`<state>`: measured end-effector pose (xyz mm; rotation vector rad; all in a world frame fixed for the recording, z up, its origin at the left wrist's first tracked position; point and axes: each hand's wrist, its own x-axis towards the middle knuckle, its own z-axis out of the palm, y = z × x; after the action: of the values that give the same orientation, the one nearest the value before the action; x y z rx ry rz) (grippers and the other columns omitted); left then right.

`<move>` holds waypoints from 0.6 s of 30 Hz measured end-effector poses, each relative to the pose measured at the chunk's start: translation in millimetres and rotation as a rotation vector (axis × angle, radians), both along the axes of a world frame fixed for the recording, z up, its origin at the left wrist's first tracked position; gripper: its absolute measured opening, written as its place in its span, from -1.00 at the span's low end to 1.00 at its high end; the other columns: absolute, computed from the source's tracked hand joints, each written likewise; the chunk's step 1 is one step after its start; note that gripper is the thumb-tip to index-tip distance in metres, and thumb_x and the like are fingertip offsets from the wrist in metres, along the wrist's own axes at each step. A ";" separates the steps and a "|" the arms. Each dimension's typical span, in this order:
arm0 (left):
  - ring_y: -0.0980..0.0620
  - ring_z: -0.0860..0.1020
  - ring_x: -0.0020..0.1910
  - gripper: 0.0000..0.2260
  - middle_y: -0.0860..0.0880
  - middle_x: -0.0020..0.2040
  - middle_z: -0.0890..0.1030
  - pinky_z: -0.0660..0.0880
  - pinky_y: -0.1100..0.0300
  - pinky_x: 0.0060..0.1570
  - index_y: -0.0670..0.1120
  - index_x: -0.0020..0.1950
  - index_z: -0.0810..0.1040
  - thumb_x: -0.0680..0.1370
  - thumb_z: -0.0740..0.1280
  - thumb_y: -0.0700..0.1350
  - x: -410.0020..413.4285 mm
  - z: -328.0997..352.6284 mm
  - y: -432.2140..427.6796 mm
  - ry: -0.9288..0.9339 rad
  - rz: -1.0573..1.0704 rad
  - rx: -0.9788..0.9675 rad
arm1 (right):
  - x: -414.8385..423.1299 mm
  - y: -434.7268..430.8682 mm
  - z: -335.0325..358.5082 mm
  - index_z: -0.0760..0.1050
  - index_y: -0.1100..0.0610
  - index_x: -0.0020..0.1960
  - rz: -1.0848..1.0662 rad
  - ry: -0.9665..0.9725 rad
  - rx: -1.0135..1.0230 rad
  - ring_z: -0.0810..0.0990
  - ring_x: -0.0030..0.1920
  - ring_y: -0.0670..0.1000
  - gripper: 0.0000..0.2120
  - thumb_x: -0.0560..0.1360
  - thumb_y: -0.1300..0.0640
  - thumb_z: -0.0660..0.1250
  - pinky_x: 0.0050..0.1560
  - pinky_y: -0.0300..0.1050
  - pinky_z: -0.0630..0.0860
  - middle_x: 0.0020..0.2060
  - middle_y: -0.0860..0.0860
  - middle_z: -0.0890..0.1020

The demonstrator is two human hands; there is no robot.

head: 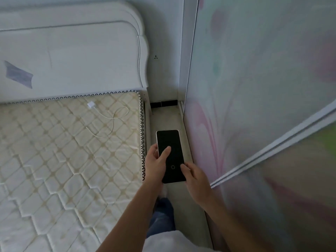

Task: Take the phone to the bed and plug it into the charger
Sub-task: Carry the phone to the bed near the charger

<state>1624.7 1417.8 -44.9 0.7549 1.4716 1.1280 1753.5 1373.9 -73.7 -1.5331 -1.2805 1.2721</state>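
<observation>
Both hands are on the phone here, out in front, over the narrow strip of floor between bed and wardrobe. The left hand is wrapped round its left edge, thumb laid across the dark screen; the right hand pinches the lower right corner. It's a flat, rigid slab, light by the look of it, glassy and probably slick, so the long edges are the place to grip, and the bottom end should stay clear for the plug. A drop onto that hard floor could crack it. Tight quarters: the wardrobe door runs close along the right, the mattress edge close on the left, barely room for the legs between. All the open room is leftward, over the bare mattress. Further up there lies the white cable, loose and looped, its block near the headboard, well apart from the phone.
</observation>
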 end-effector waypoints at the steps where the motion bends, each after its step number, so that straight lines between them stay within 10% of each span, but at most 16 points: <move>1: -0.20 0.69 -0.08 -0.91 -0.22 -0.04 0.69 0.66 -0.16 -0.09 -0.09 0.04 0.55 0.56 0.40 -0.14 -4.1 0.2 16.8 -0.015 -0.002 -0.005 | -3.8 17.3 -0.6 0.56 0.11 -0.05 0.006 -0.004 0.001 0.60 -0.15 0.21 -0.64 0.58 -0.14 0.15 -0.08 0.25 0.53 -0.21 0.19 0.61; 9: -0.13 0.69 -0.14 -0.87 -0.21 -0.04 0.69 0.65 -0.05 -0.14 -0.12 0.09 0.55 0.57 0.39 -0.14 -49.1 4.0 166.7 -0.091 -0.017 -0.007 | -45.2 168.4 8.8 0.58 0.02 -0.05 0.036 -0.009 -0.039 0.59 -0.26 -0.12 -0.77 0.66 0.07 0.16 -0.26 -0.28 0.47 -0.31 -0.16 0.63; 18: -0.16 0.70 -0.08 -0.85 -0.16 -0.03 0.70 0.65 -0.19 -0.06 -0.05 0.10 0.56 0.55 0.41 -0.07 -84.7 -4.7 283.7 -0.040 -0.054 -0.026 | -78.7 281.5 -2.5 0.56 -0.05 -0.12 0.033 0.096 -0.076 0.41 -0.41 0.10 -0.74 0.60 -0.11 0.17 -0.41 -0.03 0.30 -0.38 0.13 0.51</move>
<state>1540.0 1701.5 -49.6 0.7458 1.4220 1.0748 1674.8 1655.4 -76.2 -1.4898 -1.2128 1.4132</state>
